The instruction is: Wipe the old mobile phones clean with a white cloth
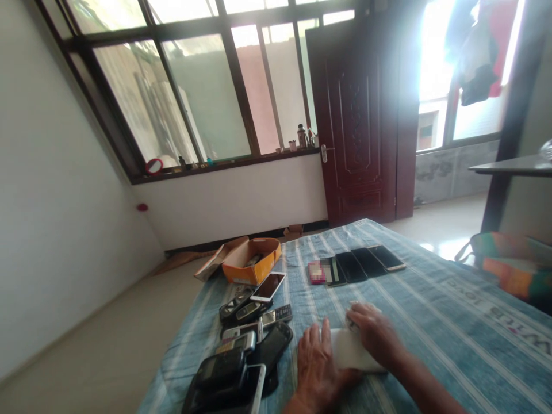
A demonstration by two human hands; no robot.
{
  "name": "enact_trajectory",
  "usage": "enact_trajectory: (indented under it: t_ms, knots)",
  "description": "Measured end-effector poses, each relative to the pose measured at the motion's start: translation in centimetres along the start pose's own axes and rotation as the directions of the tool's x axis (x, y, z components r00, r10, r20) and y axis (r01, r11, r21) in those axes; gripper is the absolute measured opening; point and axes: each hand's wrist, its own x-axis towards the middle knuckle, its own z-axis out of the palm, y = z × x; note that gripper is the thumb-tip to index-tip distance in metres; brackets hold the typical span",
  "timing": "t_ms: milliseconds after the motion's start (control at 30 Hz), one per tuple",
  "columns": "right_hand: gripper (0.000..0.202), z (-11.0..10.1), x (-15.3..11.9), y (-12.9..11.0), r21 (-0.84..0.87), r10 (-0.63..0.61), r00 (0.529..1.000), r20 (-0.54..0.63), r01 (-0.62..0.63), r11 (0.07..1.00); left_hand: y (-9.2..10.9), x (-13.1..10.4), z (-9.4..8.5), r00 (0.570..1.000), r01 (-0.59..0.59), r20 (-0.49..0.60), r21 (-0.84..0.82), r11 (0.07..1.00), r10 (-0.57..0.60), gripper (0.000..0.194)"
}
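A flat white object [348, 349] lies on the blue striped cloth [431, 310], between my hands. My left hand [317, 359] rests at its left edge, fingers stretched forward. On its upper right side is my right hand [373, 328], blurred, with fingers bent round something pale and crumpled that I cannot make out. Left of my hands is a pile of old phones, among them a white phone [269, 287], a keypad phone [276, 315] and a black device [221, 370]. Beyond my hands, dark phones [368, 263] lie in a row beside a small pink item [317, 272].
An open orange box [254, 270] with dark items inside stands at the cloth's far left. A dark red door [357, 126] and a wide window are behind. At the right are a colourful bag [509, 264] and a grey shelf edge [513, 167].
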Motion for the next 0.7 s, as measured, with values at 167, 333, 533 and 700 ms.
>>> enact_trajectory:
  t_ms: [167, 333, 533, 700]
  knots:
    - [0.027, -0.1, -0.3, -2.1, -0.115, -0.019, 0.985, 0.172, 0.039, 0.993, -1.7, -0.9, -0.3, 0.992, -0.107, 0.059, -0.063, 0.992, 0.111, 0.099]
    - [0.027, 0.6, -0.4, -3.7, -0.133, 0.010, 0.979, 0.204, 0.017, 0.991, -3.9, -0.9, 0.1, 0.990, -0.128, 0.030, -0.235, 0.964, 0.138, 0.093]
    - [0.026, 1.0, 0.5, -6.9, -0.123, -0.004, 0.954, 0.298, 0.042, 0.992, -5.7, -0.6, 1.4, 0.991, -0.128, -0.029, -0.481, 0.867, 0.130, 0.106]
    - [0.025, 1.8, 1.8, -9.1, -0.115, -0.036, 0.941, 0.335, 0.079, 0.990, -6.5, -0.2, 2.6, 0.981, -0.194, -0.122, -0.572, 0.797, 0.151, 0.110]
